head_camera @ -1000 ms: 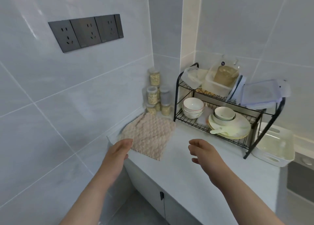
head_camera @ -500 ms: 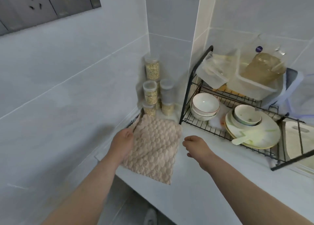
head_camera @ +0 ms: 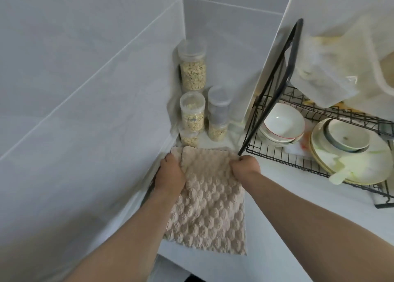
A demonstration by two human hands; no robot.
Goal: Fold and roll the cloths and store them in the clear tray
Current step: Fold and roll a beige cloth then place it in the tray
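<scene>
One cloth [head_camera: 209, 207] under observation: beige, thick bubbled pile, lying flat on the white counter [head_camera: 298, 207]. Its near edge sits close to the counter's front lip and its far edge stops just short of the corner. Nearest section lies slack and unweighted. Further up, the left hand [head_camera: 170, 175] has fingers curled onto the far-left corner, where the fabric bunches. The right hand [head_camera: 245, 165] is fisted on the far-right corner, so both hands grip the cloth. Judgement on handling: light, soft, fully limp, with no stiffness to hold a shape. It should sag between any two holding points. The pile looks grippy rather than slippery, and nothing about it is fragile. The best hold is probably the two corners of one edge, as now, keeping that edge straight for a clean fold. Thick pile probably means a bulky roll needing firm pressure. Beyond the hands, stacked jars [head_camera: 193, 72] of oats stand just past the far edge. A black dish rack [head_camera: 298, 164] with bowls [head_camera: 281, 121] stands just beside the right hand; either could be knocked. The clear tray cannot be picked out in this view.
</scene>
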